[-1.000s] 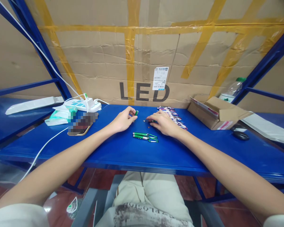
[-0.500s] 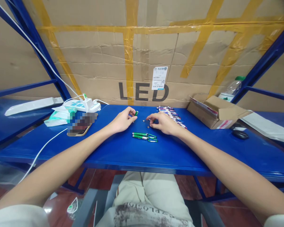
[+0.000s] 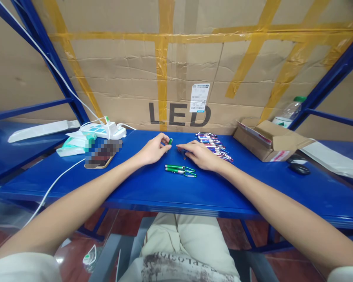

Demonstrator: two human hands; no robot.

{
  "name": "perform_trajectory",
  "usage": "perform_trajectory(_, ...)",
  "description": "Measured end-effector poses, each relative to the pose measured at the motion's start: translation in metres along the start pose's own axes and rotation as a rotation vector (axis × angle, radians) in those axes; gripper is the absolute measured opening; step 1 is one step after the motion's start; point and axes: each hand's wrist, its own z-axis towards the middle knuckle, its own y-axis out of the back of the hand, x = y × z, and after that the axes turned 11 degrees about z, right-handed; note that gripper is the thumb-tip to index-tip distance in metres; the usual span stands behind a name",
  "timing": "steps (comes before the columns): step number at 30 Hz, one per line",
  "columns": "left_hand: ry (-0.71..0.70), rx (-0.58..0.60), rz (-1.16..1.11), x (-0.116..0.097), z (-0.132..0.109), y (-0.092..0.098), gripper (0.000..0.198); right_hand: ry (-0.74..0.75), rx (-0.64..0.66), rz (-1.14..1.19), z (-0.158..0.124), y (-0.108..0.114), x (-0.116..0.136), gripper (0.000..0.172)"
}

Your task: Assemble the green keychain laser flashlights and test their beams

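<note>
The left arm (image 3: 85, 199) slants inward and forward to the left hand (image 3: 155, 149), its fingers (image 3: 162, 137) curled in toward the thumb (image 3: 166, 148) in a pinch. The right arm (image 3: 264, 196) slants in likewise; the right hand (image 3: 202, 156) is palm down, index finger (image 3: 186, 146) stretched toward the left hand. The two hands are near but apart.

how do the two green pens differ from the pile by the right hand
Colour: the green pens are green with silver parts, while the pile mixes blue, red and silver. Number: the green pens are just two, while the pile holds many. Place: the green pens lie nearer the person, the pile farther back, beyond the right hand. Both lie on the blue table.
</note>
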Motion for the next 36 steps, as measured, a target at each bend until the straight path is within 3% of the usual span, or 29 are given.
perform_trajectory(18, 0.011, 0.005, -0.016, -0.002, 0.000, 0.002, 0.019, -0.020, 0.039, -0.054, -0.001, 0.007, 0.008, 0.026)
perform_trajectory(36, 0.014, -0.003, -0.004, -0.001, 0.000, 0.002, 0.020, -0.071, 0.028, 0.049, -0.001, 0.006, 0.011, 0.033)
